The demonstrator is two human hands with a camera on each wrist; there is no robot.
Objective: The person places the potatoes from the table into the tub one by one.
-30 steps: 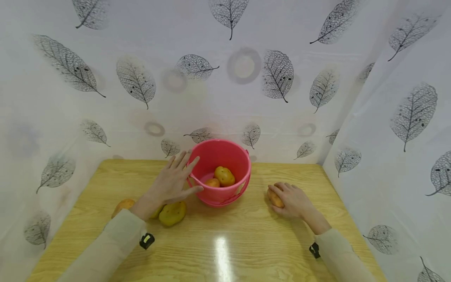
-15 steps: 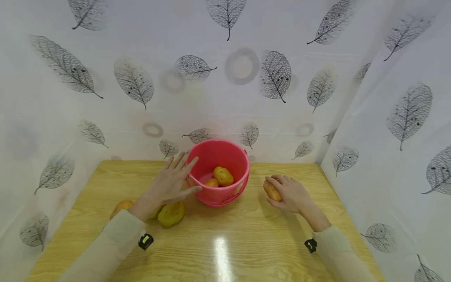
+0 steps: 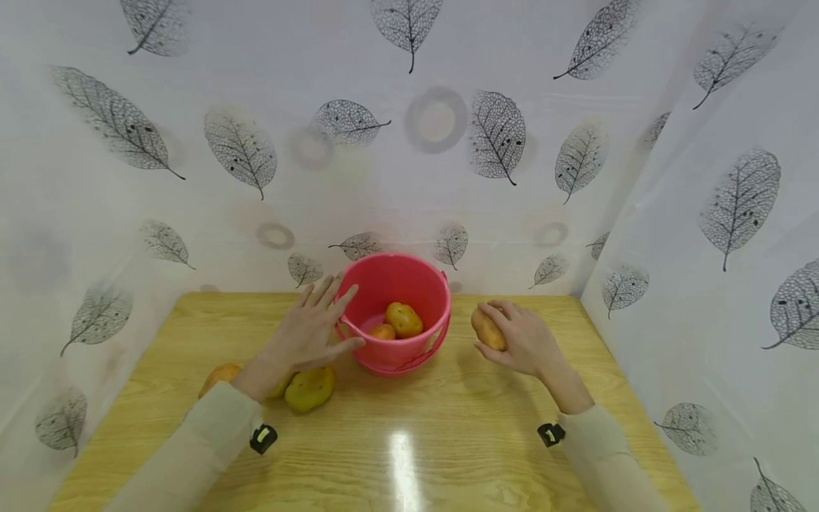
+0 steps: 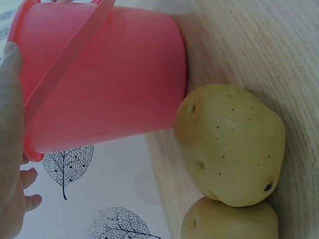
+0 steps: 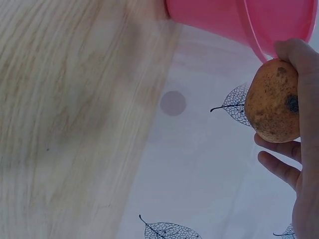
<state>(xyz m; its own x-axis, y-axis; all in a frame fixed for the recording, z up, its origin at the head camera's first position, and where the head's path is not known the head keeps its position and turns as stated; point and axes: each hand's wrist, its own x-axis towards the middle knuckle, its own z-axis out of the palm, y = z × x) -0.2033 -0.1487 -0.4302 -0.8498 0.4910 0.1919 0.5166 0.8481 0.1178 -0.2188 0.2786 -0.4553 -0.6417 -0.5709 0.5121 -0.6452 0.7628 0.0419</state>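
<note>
A pink bucket [image 3: 409, 350] with a pink handle stands at the back middle of the table. Inside it lie a yellow potato [image 3: 404, 320] and a browner potato [image 3: 382, 332]. My left hand [image 3: 303, 333] spreads its straight fingers at the bucket's left rim; whether they touch it is hard to tell. My right hand [image 3: 521, 338] grips an orange-brown potato [image 3: 488, 329] above the table, right of the bucket. In the right wrist view this potato [image 5: 274, 102] shows dark patches, held between thumb and fingers.
Below my left forearm lie a yellow-green potato [image 3: 310, 389], another potato [image 4: 229, 221] touching it, and an orange-brown one [image 3: 220, 377] farther left. The wood-grain table [image 3: 473, 441] meets a white leaf-print curtain [image 3: 499, 235] at the back and sides.
My right hand has lifted the potato off the table and brought it slightly left, nearer the bucket. My left hand stays at the rim. The head view has shifted a little.
</note>
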